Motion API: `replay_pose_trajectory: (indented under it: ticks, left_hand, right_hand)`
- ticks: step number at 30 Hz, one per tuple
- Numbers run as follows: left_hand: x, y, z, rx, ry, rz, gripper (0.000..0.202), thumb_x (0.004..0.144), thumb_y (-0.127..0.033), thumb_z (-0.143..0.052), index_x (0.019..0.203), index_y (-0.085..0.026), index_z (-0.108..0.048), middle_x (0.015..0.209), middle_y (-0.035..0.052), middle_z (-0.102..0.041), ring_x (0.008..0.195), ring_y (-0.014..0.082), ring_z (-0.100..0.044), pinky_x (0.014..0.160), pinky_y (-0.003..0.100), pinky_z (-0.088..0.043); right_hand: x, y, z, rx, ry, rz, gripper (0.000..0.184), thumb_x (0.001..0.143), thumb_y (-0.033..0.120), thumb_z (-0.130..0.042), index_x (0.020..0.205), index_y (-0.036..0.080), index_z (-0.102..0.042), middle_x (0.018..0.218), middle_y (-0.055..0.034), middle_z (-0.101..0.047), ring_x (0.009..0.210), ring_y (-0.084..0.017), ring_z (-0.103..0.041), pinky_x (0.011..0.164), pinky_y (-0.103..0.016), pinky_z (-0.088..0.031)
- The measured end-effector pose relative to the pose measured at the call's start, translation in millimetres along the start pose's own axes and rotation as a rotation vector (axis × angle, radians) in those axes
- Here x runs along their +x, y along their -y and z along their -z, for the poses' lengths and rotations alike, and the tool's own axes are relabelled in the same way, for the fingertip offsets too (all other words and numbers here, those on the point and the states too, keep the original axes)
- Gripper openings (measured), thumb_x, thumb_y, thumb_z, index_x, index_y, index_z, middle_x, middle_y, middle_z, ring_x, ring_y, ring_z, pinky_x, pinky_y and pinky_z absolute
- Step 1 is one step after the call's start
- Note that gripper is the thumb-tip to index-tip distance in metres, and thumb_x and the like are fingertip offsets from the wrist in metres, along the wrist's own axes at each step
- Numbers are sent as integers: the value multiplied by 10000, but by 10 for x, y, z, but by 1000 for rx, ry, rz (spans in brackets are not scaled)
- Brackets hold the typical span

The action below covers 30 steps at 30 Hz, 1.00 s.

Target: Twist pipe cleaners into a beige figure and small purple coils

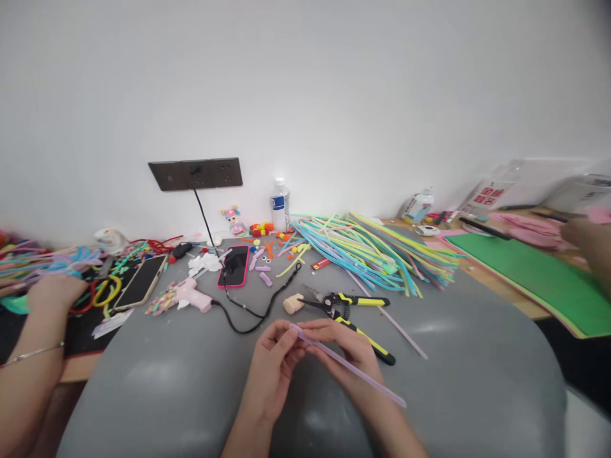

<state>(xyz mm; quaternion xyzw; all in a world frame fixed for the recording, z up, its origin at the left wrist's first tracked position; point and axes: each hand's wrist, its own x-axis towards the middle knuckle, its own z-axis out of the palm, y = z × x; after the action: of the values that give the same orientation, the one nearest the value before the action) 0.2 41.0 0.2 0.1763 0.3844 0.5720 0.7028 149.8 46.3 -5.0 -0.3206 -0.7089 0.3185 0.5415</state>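
Observation:
A lavender pipe cleaner [367, 380] is held over the near part of the grey table [181, 388]. My left hand [270, 369] pinches one end of it between thumb and fingers. Close beside it, my right hand [351, 356] is closed on the same piece, and the long free end slants down to the right across that hand. Just beyond my hands lie spring-handled cutters [365, 300] with yellow and black grips, next to a small beige roll [293, 304]. Another lavender pipe cleaner [401, 329] lies straight on the table, its far end near the bundle.
A big bundle of pastel pipe cleaners [377, 254] lies behind the cutters. Leftward are a pink glue gun [191, 294] with a black cord, a pink-edged phone [233, 266] and a bottle [280, 207]. Co-workers' hands appear at left [57, 292] and right [589, 238], near green sheets [534, 273].

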Motion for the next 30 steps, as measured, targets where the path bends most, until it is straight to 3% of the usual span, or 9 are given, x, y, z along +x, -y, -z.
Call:
replay_pose_trajectory:
  ticks: [3, 6, 9, 12, 14, 16, 19, 22, 30]
  left_hand:
    - [-20, -4, 15, 31, 34, -7, 284, 596, -317, -913, 756, -160, -739, 662, -8, -717, 587, 80, -659, 579, 149, -557]
    - [-28, 1, 29, 132, 66, -102, 265, 616, -311, -902, 783, -166, -756, 678, 12, -745, 605, 102, -678, 598, 171, -555]
    - [-36, 17, 32, 245, 63, -162, 256, 607, -338, -902, 697, -146, -759, 644, 42, -754, 596, 123, -691, 573, 170, -539]
    - [-61, 2, 40, 309, 57, -151, 266, 613, -364, -894, 697, -146, -767, 664, 67, -768, 622, 158, -714, 558, 189, -536]
    - [-82, -40, 61, 335, 100, -86, 287, 621, -384, -887, 715, -140, -770, 683, 87, -774, 637, 176, -725, 565, 203, -538]
    - [-98, -89, 95, 335, 189, 35, 339, 625, -435, -876, 709, -126, -764, 678, 109, -770, 628, 186, -728, 562, 213, -536]
    - [-94, -116, 146, 299, 321, 266, 390, 569, -458, -900, 685, -123, -739, 674, 119, -765, 575, 186, -717, 510, 209, -507]
    - [-48, -53, 180, 251, 383, 404, 418, 491, -433, -939, 666, -127, -715, 620, 89, -737, 502, 161, -673, 459, 198, -455]
    - [79, 118, 244, 179, 463, 445, 453, 456, -458, -947, 622, -115, -702, 552, -1, -589, 414, 36, -423, 400, 172, -271]
  right_hand:
    - [6, -37, 31, 9, -22, 34, 219, 845, 97, -710, 1001, 244, -751, 1016, -60, -774, 913, -179, -735, 824, -257, -567]
    - [33, -26, 47, 21, -83, 55, 115, 847, 151, -722, 915, 230, -770, 910, -60, -784, 814, -181, -736, 743, -258, -575]
    - [48, -5, 28, 54, -177, -8, 61, 859, 246, -724, 827, 220, -769, 797, -55, -775, 737, -181, -721, 692, -262, -570]
    - [47, -3, 26, 134, -255, -139, 183, 836, 358, -742, 744, 199, -742, 713, -53, -735, 689, -187, -697, 635, -263, -557]
    - [55, -4, 71, 224, -185, -253, 230, 832, 395, -739, 734, 186, -731, 703, -52, -709, 680, -186, -683, 616, -262, -545]
    - [80, 8, 150, 295, -22, -338, 250, 826, 410, -742, 738, 176, -736, 763, -56, -685, 706, -178, -668, 629, -261, -537]
    - [144, 53, 261, 285, 216, -380, 273, 785, 426, -777, 716, 163, -752, 888, -57, -616, 811, -180, -641, 718, -277, -531]
    - [209, 91, 293, 270, 377, -411, 254, 769, 414, -793, 722, 166, -761, 860, -28, -560, 811, -165, -612, 750, -276, -519]
    - [270, 81, 274, 415, 483, -577, 284, 751, 425, -797, 719, 156, -714, 744, 11, -568, 633, -124, -588, 615, -247, -499]
